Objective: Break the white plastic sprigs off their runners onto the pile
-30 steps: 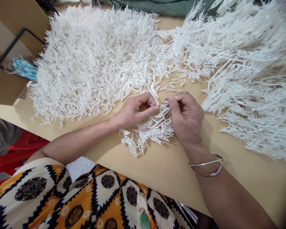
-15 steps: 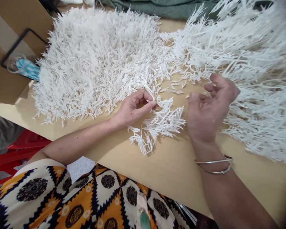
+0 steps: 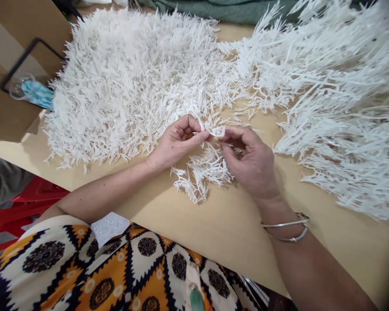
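Near the middle of the table, my left hand (image 3: 181, 140) pinches the stem of a white plastic sprig (image 3: 210, 166), whose branches hang down onto the table. My right hand (image 3: 251, 162), with two silver bangles at the wrist, is closed at the sprig's upper end, its thumb and fingertips beside the stem. A large heap of short white sprigs (image 3: 126, 82) lies behind and left of my left hand. Longer white branches (image 3: 350, 116) spread over the right side.
A cardboard box (image 3: 9, 116) stands at the left, with a clear and blue packet (image 3: 39, 94) against it. Green cloth (image 3: 240, 13) lies along the far edge. A red stool (image 3: 22, 211) is below the table (image 3: 214, 229).
My right hand has moved left from near the long branches to the sprig, and its fingers have closed there. The sprig has shifted slightly left; my left hand keeps its pinch.
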A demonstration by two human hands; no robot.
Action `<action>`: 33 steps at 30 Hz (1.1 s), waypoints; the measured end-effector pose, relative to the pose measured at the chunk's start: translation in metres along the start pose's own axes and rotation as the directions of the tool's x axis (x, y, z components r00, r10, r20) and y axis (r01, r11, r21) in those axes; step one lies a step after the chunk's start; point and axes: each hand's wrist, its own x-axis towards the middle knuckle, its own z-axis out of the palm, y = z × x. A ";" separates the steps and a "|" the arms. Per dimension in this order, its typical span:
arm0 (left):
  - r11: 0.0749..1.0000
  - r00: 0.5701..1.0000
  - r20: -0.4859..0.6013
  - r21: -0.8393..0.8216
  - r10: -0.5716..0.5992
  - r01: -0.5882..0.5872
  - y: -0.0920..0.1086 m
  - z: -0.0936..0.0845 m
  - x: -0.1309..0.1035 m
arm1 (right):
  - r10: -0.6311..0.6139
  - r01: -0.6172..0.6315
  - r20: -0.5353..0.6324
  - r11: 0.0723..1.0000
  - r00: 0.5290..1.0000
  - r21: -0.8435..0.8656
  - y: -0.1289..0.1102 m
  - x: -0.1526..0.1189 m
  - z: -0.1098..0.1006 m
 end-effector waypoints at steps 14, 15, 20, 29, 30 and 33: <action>0.994 0.992 0.087 0.055 0.086 -0.091 -0.003 -0.001 -0.001 | 0.152 -0.138 -0.028 0.949 0.988 0.283 -0.010 -0.002 0.002; 0.994 0.992 0.086 0.052 0.092 -0.097 -0.003 -0.001 -0.002 | 0.155 -0.145 -0.010 0.943 0.988 0.298 -0.011 -0.001 0.001; 0.986 0.984 0.111 0.077 0.136 -0.145 -0.005 -0.001 -0.001 | 0.132 -0.129 -0.005 0.975 0.991 0.180 -0.021 -0.001 0.000; 0.984 0.984 0.129 0.112 0.123 -0.138 -0.007 0.000 -0.005 | 0.209 -0.158 -0.144 0.941 0.967 0.300 -0.004 -0.001 0.009; 0.982 0.984 0.122 0.122 0.131 -0.146 -0.007 0.000 -0.005 | 0.247 -0.170 -0.186 0.920 0.951 0.354 0.002 0.002 0.007; 0.980 0.984 0.087 0.109 0.155 -0.164 -0.006 -0.001 -0.004 | 0.325 -0.130 -0.326 0.856 0.888 0.500 0.021 0.011 -0.004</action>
